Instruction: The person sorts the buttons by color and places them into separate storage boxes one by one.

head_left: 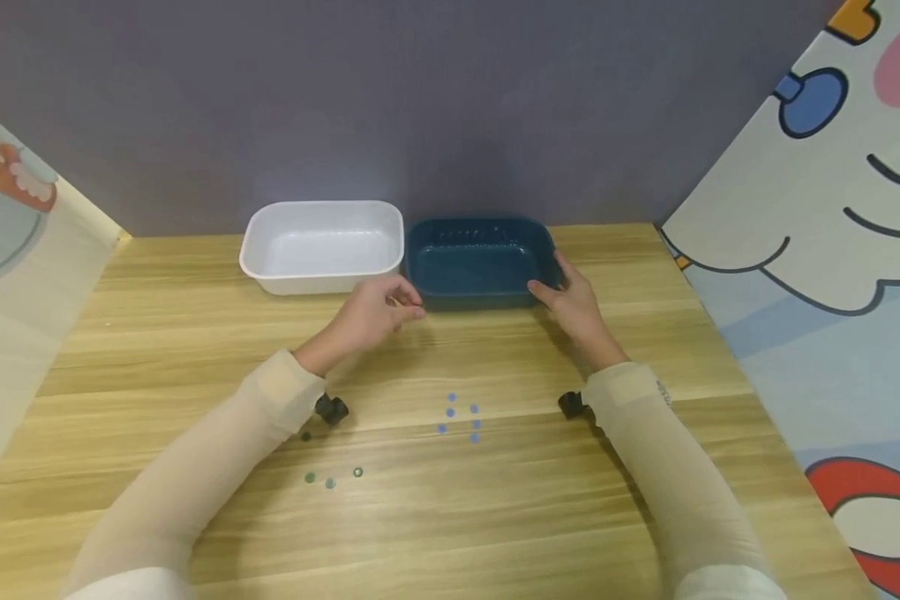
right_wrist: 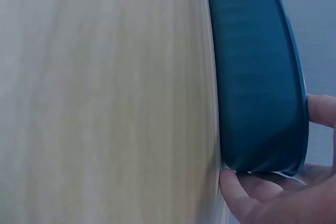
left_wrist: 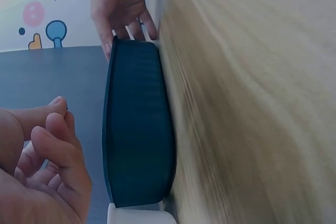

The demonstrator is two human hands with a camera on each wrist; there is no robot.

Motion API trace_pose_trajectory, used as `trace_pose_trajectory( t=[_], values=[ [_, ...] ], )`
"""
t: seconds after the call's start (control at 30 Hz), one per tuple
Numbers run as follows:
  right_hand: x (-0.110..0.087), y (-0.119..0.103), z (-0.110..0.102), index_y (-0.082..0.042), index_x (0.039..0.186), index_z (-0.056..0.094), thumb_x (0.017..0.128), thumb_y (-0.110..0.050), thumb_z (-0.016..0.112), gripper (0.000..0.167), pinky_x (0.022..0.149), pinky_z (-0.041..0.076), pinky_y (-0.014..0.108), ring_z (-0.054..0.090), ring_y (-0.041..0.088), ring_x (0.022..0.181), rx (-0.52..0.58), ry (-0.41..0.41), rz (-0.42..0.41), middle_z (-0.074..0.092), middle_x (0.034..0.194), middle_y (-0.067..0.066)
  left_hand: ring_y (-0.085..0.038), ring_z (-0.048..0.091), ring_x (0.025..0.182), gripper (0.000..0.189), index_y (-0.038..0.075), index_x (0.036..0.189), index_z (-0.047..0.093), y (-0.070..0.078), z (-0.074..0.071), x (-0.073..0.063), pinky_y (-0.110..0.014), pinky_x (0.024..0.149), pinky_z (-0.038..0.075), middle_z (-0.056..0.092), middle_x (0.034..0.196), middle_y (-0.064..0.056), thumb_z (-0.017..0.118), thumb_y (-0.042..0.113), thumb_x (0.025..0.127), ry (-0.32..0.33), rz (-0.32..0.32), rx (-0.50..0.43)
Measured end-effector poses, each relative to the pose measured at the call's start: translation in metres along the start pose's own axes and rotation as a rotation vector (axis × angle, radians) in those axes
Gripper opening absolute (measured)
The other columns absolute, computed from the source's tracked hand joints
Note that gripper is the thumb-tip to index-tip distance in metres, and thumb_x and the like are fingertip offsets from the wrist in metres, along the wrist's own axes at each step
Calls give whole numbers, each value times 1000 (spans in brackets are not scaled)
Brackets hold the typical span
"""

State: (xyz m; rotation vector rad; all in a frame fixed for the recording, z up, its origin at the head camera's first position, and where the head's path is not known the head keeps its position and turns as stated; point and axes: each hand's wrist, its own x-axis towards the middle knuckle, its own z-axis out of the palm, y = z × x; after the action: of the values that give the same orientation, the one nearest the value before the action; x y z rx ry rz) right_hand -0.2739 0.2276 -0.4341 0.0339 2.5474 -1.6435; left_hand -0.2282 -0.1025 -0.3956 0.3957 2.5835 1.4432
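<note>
My left hand (head_left: 378, 312) is raised before the front left corner of a dark teal rectangular dish (head_left: 480, 301), thumb and index fingertip together. Between these fingertips in the left wrist view, a tiny dark piece (left_wrist: 66, 109) barely shows; its kind is hidden. My right hand (head_left: 576, 312) grips the right end of the dish, thumb at the rim and the other fingers along the outer wall. In the right wrist view, the fingers (right_wrist: 239, 195) reach low by the tabletop. A white rectangular dish (head_left: 322, 284) stands directly left of the teal one.
Several small blue discs (head_left: 451, 412) lie mid-table. Several small green discs (head_left: 330, 482) lie nearer, by the left forearm. A grey panel (head_left: 450, 108) rises behind the dishes, and cartoon-printed walls (head_left: 795, 250) flank the wooden table (head_left: 510, 517). Each wrist carries a black camera (head_left: 332, 409).
</note>
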Motion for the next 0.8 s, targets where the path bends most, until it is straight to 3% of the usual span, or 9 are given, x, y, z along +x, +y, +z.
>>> trace_pose_trajectory(
  t=[0.23, 0.5, 0.8],
  values=[
    [0, -3, 0, -25, 163, 14, 98, -32, 68, 85, 117, 30, 53, 17, 44, 148, 3, -6, -8, 5, 168, 7, -27, 63, 69, 10, 5, 100, 70, 1, -2, 14, -27, 51, 49, 70, 93, -9, 74, 12, 93, 50, -23, -54],
    [2, 1, -1, -22, 163, 14, 98, -34, 68, 85, 116, 32, 52, 22, 46, 146, -6, -10, -17, 7, 168, 8, -22, 58, 65, 11, 4, 102, 69, 1, -2, 26, -24, 46, 44, 69, 98, -24, 73, 11, 94, 80, -91, -133],
    [0, 4, -1, -23, 163, 15, 99, -31, 67, 83, 116, 32, 53, 23, 46, 146, -21, -5, -20, 7, 168, 9, -42, 61, 75, 13, 1, 105, 69, -2, 1, 40, -24, 44, 44, 68, 100, -27, 70, 10, 96, 79, -112, -168]
  ],
)
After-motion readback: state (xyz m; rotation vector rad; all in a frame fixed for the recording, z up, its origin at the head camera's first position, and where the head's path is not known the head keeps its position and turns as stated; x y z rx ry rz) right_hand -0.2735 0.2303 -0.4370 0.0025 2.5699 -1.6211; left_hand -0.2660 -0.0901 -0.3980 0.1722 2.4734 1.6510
